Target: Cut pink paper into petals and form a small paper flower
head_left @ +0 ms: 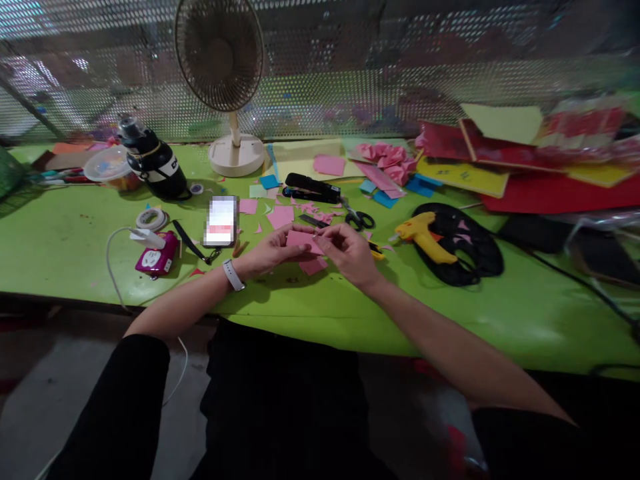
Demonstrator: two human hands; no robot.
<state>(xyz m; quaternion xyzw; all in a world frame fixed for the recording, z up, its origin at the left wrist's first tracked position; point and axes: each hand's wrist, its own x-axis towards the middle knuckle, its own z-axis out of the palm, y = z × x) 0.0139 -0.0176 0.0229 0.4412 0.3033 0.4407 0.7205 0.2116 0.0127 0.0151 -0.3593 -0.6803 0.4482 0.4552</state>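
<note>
Between my two hands, above the green table (280, 300), is a small piece of pink paper (303, 241). My left hand (273, 253) grips its left side, thumb on top. The fingers of my right hand (347, 253) pinch its right edge. Another pink paper piece (314, 265) lies on the table just below. Scissors (359, 220) with black handles rest beyond my right hand, among pink scraps. Behind them sits a black stapler (313, 189). A phone (221, 221) with a lit screen lies beyond my left wrist.
At the right, a yellow glue gun (430, 237) rests on a black tray (483, 260). Coloured sheets (540, 193) are piled at the back right. A fan (236, 155), a black bottle (159, 167), a tape roll (151, 219) and a purple power adapter (157, 257) stand leftward.
</note>
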